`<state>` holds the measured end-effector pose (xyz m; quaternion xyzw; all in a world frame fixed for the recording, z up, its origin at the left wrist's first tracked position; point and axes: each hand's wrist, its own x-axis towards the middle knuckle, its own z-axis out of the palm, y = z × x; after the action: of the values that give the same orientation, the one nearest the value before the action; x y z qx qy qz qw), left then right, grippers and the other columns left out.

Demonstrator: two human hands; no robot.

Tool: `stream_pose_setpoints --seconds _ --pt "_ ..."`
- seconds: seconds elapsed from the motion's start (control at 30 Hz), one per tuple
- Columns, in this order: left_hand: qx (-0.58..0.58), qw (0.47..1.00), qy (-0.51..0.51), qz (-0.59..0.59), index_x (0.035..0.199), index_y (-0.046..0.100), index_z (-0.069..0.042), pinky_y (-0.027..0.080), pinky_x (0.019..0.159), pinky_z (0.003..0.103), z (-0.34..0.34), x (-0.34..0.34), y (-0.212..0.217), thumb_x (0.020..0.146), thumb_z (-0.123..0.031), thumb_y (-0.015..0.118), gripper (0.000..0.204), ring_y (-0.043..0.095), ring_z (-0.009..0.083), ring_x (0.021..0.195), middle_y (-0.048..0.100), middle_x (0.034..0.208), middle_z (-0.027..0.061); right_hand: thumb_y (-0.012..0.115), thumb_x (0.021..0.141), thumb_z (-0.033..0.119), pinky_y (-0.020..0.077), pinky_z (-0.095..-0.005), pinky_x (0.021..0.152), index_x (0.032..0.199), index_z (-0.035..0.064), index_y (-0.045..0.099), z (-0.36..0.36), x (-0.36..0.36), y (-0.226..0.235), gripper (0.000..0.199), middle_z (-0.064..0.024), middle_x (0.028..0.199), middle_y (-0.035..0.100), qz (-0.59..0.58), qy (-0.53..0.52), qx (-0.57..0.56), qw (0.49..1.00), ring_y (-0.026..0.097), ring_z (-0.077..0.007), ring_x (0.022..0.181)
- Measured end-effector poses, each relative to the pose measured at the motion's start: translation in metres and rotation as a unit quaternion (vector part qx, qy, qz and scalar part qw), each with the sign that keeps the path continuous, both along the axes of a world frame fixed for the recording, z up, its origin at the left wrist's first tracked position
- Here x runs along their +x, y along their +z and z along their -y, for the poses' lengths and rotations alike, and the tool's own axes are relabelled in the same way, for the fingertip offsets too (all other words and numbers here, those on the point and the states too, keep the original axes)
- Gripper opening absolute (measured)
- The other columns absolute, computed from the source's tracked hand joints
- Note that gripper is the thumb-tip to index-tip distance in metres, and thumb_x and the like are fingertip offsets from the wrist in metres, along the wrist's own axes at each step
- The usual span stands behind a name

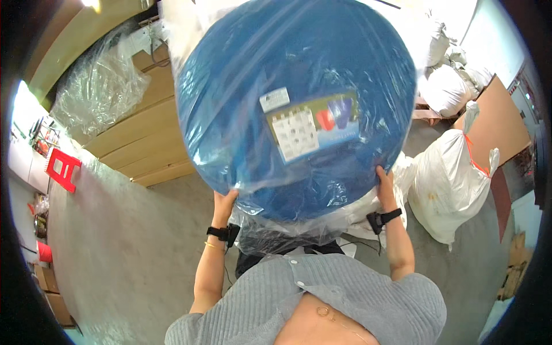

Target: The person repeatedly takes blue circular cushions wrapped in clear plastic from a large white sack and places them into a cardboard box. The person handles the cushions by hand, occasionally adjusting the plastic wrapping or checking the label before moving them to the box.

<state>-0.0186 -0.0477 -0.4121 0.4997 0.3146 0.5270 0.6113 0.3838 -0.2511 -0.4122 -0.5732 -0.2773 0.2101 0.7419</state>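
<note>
A large, flat, round blue pack (299, 63) wrapped in clear plastic fills the upper middle of the view. On its face lies a printed paper insert (339, 135) with pictures, and a small white label (275, 99) sits beside that. At the pack's lower left rim my left hand (224, 202) is closed, thumb on top. My right hand (386, 185) grips the lower right rim the same way. The other fingers of both hands are hidden under the pack. Loose clear plastic (276, 233) hangs from the near edge, in front of my body.
To the left, long cardboard boxes (144, 144) are stacked, with crumpled clear plastic (103, 92) on top. Farther left a red stool (63, 169) stands on the grey floor (126, 241). Stuffed white sacks (448, 184) and a brown cardboard sheet (494, 121) are at the right.
</note>
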Motion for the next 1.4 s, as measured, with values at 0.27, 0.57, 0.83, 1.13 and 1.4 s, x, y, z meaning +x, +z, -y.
stream_pose_setpoints --seconds 0.27,0.57,0.83,1.13,1.4 --pt "-0.125 0.992 -0.021 0.002 0.108 0.053 0.005 0.044 0.077 0.027 -0.037 0.027 -0.003 0.082 -0.027 0.060 0.042 0.054 0.0143 0.089 0.057 0.101 0.0075 0.065 0.076 0.020 0.0426 -0.0294 0.084 0.117 -0.0060 0.046 -0.043 -0.001 0.041 0.052 -0.0133 0.110 0.054 -0.102 -0.010 -0.099 0.990 0.053 -0.0180 0.095" --pt "-0.175 0.956 -0.231 0.047 0.112 0.052 0.001 0.047 0.079 0.028 -0.046 0.014 0.158 0.088 -0.037 0.050 0.045 0.055 0.0168 0.095 0.056 0.106 0.0102 0.044 0.089 0.037 0.0402 -0.0416 0.092 0.120 0.0014 0.046 -0.045 -0.063 0.164 0.047 -0.0131 0.116 0.053 -0.238 0.304 0.128 0.914 0.053 -0.0258 0.104" --pt "0.046 0.966 -0.237 0.090 0.103 0.057 0.002 0.041 0.080 0.026 -0.021 -0.057 0.213 0.087 -0.025 0.049 0.032 0.054 0.0194 0.093 0.057 0.103 0.0114 0.053 0.077 0.018 0.0423 -0.0305 0.086 0.112 0.0042 0.053 -0.063 -0.042 0.228 0.038 -0.0093 0.107 0.057 0.548 0.195 0.015 0.813 0.052 -0.0205 0.101" --pt "-0.075 0.969 -0.179 -0.155 0.110 0.053 0.003 0.044 0.066 0.019 0.022 -0.098 0.188 0.074 -0.012 0.060 0.039 0.055 0.0062 0.074 0.060 0.089 0.0031 0.054 0.082 0.016 0.0459 -0.0276 0.073 0.110 0.0019 0.056 0.053 0.003 0.186 0.031 -0.0092 0.101 0.060 0.005 0.293 -0.018 0.956 0.056 -0.0132 0.085" --pt "-0.208 0.891 -0.342 -0.213 0.120 0.045 0.001 0.047 0.065 0.021 0.057 -0.091 0.074 0.078 -0.006 0.061 0.045 0.056 0.0047 0.072 0.060 0.090 0.0029 0.055 0.080 0.009 0.0426 -0.0211 0.057 0.107 -0.0015 0.055 0.127 0.023 0.026 0.029 -0.0019 0.083 0.060 0.075 0.237 -0.377 0.892 0.051 -0.0058 0.062"
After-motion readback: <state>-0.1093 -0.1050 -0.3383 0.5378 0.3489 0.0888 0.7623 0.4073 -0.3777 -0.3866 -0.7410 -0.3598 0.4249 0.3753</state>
